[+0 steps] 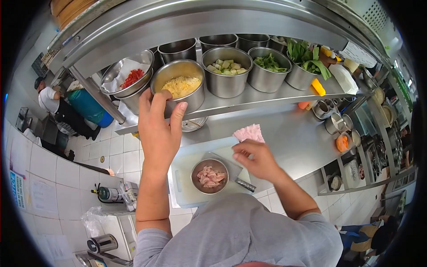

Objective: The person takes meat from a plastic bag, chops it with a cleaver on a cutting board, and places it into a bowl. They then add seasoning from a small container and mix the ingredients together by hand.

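My left hand is at the front of a metal pot of finely chopped pale yellow food. Its index fingertip bends over the rim and the thumb lies against the outside. My right hand hovers loosely curled over the right edge of the cutting board, with nothing visible in it. Just beyond it lies a pink cloth. On the board, a metal bowl holds pieces of raw meat. A knife lies partly under the bowl, its handle pointing right.
Along the shelf stand a bowl of red strips, a pot of pale green cubes, and pots of leafy greens. Small containers are at the right. Another person stands far left.
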The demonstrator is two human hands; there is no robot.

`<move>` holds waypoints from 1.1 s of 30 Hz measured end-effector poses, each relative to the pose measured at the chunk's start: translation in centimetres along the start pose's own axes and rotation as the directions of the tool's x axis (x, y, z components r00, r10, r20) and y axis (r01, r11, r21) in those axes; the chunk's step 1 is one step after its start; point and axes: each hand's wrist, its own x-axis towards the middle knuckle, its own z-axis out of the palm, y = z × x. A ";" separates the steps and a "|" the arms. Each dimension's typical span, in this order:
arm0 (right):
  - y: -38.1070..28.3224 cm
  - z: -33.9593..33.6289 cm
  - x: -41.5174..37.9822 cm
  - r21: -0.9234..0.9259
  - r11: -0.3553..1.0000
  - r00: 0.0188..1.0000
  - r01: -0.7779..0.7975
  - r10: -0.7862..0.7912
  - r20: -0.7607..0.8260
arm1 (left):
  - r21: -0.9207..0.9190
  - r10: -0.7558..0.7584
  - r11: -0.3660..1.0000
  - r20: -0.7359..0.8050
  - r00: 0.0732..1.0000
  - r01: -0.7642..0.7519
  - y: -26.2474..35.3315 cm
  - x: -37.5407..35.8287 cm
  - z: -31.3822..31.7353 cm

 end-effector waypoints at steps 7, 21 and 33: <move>-8.3 -6.9 3.2 -0.029 0.972 0.963 0.232 -0.234 -0.132 | -0.093 0.146 0.985 -0.027 0.989 -0.148 0.8 -5.0 -4.1; -10.4 10.3 9.9 -0.344 0.806 0.796 0.481 -0.237 0.557 | 0.113 -0.043 0.993 0.084 0.996 0.033 -0.8 -17.9 -4.6; -2.7 17.3 10.2 -0.395 0.881 0.750 0.260 0.074 0.658 | 0.076 -0.246 0.969 0.143 0.959 0.237 -4.4 -22.8 -1.0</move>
